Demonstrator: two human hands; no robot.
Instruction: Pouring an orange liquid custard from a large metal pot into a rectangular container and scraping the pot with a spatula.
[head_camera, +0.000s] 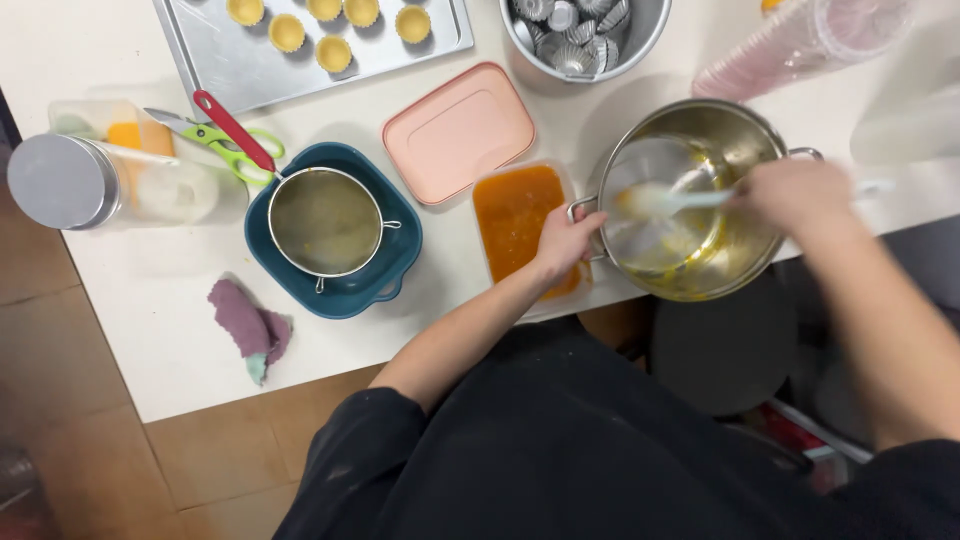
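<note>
Spatula (665, 202) is seen at right of centre in the frame, inside the steel pot (740, 140); its long axis runs almost level, the pale blade pointing to the left and the handle leading right into the right hand (795, 195). The blade is whitish and blurred, smeared with yellow. That hand is closed round the handle. The pot is round and shiny, with a yellow-orange film over its bottom and lower wall, and it overhangs the near edge of the white table (150, 300). Its left side handle is gripped by the left hand (565, 240), fingers curled about it.

Just left of the pot, under the left hand, a clear rectangular container (515, 215) filled with orange paste is placed; its pink lid (458, 130), a rounded rectangle, is laid above it, tilted. At centre left a round mesh strainer (325, 222) is set in a dark blue dish (395, 265). Scissors (225, 135) with red and green handles are laid to its upper left, beside a clear jar (110, 180) lying on its side with a grey lid. A purple cloth (245, 325) is crumpled at lower left. Along the top a metal tray (240, 70) bearing small yellow tart shells (287, 32) is seen, and a steel bowl (645, 35) of fluted moulds
</note>
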